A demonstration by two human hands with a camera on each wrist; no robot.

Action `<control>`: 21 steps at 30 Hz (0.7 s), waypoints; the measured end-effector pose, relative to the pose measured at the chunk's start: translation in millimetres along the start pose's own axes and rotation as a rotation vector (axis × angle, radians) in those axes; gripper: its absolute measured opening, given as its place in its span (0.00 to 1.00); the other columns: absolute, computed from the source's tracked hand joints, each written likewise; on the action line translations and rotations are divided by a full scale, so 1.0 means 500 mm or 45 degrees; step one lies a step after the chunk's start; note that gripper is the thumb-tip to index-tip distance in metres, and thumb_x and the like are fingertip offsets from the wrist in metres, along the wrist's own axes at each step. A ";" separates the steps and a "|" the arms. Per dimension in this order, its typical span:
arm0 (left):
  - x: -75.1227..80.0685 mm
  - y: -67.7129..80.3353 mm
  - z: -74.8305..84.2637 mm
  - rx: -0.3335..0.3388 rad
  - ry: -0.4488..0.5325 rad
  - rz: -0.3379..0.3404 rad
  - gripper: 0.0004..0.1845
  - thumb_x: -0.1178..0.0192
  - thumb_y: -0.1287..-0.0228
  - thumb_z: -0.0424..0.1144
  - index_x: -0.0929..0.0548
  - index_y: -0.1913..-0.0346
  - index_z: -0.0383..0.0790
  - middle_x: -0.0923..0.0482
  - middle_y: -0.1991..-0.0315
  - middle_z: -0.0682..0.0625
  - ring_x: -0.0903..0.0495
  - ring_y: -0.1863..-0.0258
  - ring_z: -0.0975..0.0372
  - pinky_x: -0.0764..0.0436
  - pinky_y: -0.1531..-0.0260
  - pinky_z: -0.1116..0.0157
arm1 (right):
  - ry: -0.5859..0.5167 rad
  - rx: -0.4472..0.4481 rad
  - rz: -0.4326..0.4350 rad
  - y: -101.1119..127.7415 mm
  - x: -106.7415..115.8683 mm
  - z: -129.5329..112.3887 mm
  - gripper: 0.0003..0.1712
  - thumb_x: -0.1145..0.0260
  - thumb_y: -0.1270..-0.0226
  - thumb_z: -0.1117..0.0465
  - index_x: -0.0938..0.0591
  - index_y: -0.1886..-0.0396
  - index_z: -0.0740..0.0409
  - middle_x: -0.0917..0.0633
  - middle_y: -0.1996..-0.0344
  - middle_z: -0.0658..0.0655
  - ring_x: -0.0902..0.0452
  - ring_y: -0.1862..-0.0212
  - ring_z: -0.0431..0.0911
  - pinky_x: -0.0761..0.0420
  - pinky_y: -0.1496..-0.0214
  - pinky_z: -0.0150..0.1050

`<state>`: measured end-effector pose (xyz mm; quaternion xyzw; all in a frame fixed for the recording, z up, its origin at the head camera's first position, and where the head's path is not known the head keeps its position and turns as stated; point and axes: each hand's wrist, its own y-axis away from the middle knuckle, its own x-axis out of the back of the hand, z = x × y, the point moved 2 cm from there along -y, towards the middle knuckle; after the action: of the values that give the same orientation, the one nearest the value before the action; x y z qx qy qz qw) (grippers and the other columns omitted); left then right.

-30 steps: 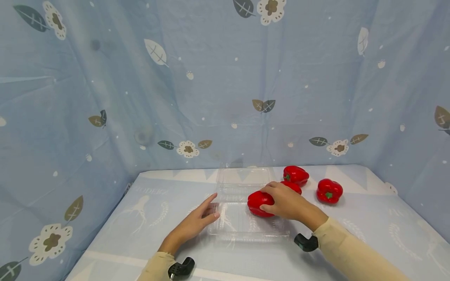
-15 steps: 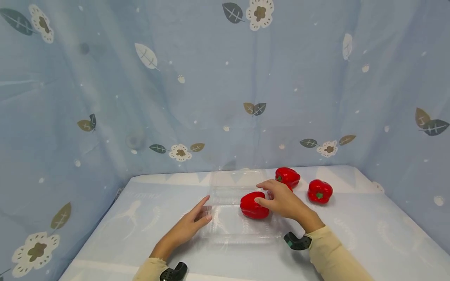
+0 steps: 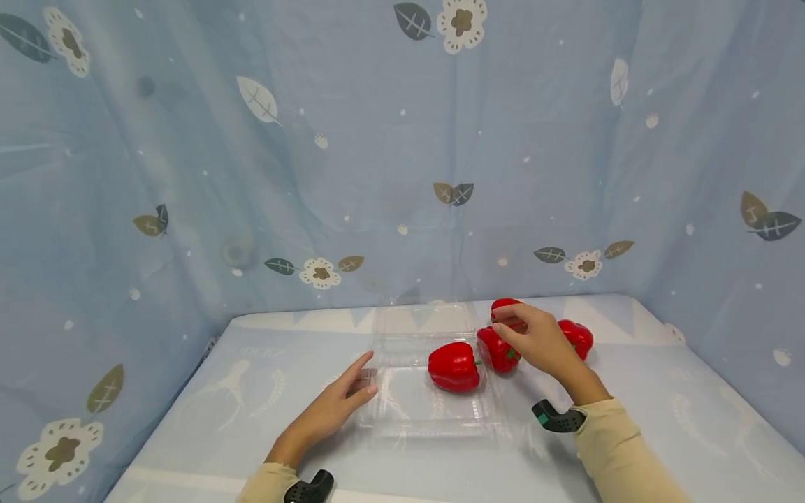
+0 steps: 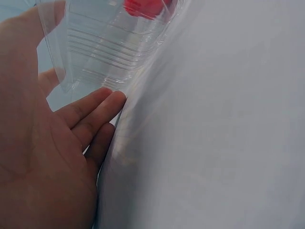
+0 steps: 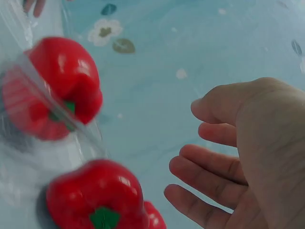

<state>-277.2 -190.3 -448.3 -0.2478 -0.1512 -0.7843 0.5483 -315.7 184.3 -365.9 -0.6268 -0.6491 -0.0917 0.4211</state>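
Observation:
A clear plastic clamshell box lies with its lid folded back toward the curtain. Inside its right half is a red bell pepper, its green stem pointing right. My left hand rests at the box's left wall, fingers extended; in the left wrist view, the clear wall passes between thumb and fingers. My right hand hovers over the peppers right of the box, fingers loosely bent around nothing. Below its fingertips sits a second bell pepper, just outside the box; the right wrist view shows this pepper beside the hand.
Another bell pepper stands farther back, partly covered by my right hand. One more bell pepper is to the right, behind that hand. The pale patterned tablecloth meets a blue flowered curtain at the back.
My right hand has let go of the bell pepper in the box and moved right, over the other peppers. The left hand stays at the box. The head view has shifted slightly.

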 end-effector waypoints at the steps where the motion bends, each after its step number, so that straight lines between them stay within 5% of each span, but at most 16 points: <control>1: 0.000 0.000 0.000 0.001 -0.004 0.003 0.33 0.48 0.31 0.56 0.52 0.29 0.77 0.36 0.32 0.49 0.33 0.36 0.53 0.32 0.40 0.47 | 0.002 -0.023 -0.003 0.000 0.003 0.006 0.19 0.32 0.37 0.55 0.20 0.48 0.54 0.17 0.54 0.53 0.20 0.56 0.49 0.17 0.58 0.44; 14: 0.006 0.004 0.007 0.000 0.117 -0.016 0.35 0.46 0.30 0.50 0.50 0.25 0.62 0.38 0.31 0.44 0.34 0.35 0.50 0.33 0.40 0.47 | 0.041 -0.158 -0.018 0.010 -0.004 0.053 0.29 0.34 0.36 0.52 0.27 0.37 0.55 0.25 0.43 0.61 0.26 0.47 0.55 0.19 0.53 0.49; 21: 0.010 0.002 0.003 -0.038 0.196 -0.083 0.35 0.47 0.29 0.46 0.51 0.26 0.67 0.41 0.30 0.44 0.36 0.34 0.50 0.35 0.38 0.48 | 0.058 -0.250 -0.089 0.021 -0.027 0.079 0.36 0.33 0.40 0.44 0.30 0.36 0.54 0.28 0.42 0.62 0.30 0.46 0.58 0.17 0.60 0.46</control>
<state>-277.3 -193.7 -444.2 -0.1899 -0.1047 -0.8207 0.5286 -325.2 201.9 -403.7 -0.6397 -0.6489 -0.1836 0.3689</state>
